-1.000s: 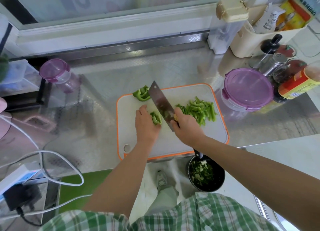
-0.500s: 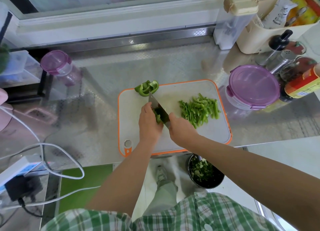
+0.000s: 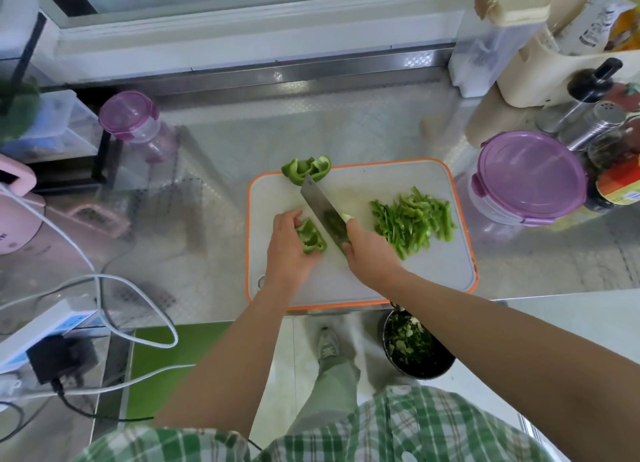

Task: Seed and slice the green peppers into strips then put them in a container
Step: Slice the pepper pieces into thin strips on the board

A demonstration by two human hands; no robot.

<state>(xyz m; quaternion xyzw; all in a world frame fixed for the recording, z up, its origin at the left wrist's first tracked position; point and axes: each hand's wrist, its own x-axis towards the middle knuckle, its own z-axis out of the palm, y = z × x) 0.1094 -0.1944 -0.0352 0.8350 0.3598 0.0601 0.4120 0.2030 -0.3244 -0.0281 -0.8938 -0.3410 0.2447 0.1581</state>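
On the white cutting board (image 3: 433,264) with an orange rim, my left hand (image 3: 289,253) holds a green pepper piece (image 3: 311,237), fingers curled round it. My right hand (image 3: 370,257) grips a cleaver (image 3: 323,212) whose blade points up-left, just right of that piece, with a bit of pepper stuck to the blade. A pile of green pepper strips (image 3: 414,220) lies at the board's right. More uncut pepper pieces (image 3: 306,169) sit at the board's far left corner. A round container with a purple lid (image 3: 530,179) stands right of the board.
A small purple-lidded jar (image 3: 133,123) stands at left. Bottles and shakers (image 3: 595,115) crowd the right. White cables (image 3: 104,288) and a power strip (image 3: 45,330) lie at left. A black pot of scraps (image 3: 415,347) sits on the floor below the counter edge.
The cleaver has lifted off the pepper and swung to the right of it. My left hand has drawn the pepper piece back toward me, so it now shows beside the blade.
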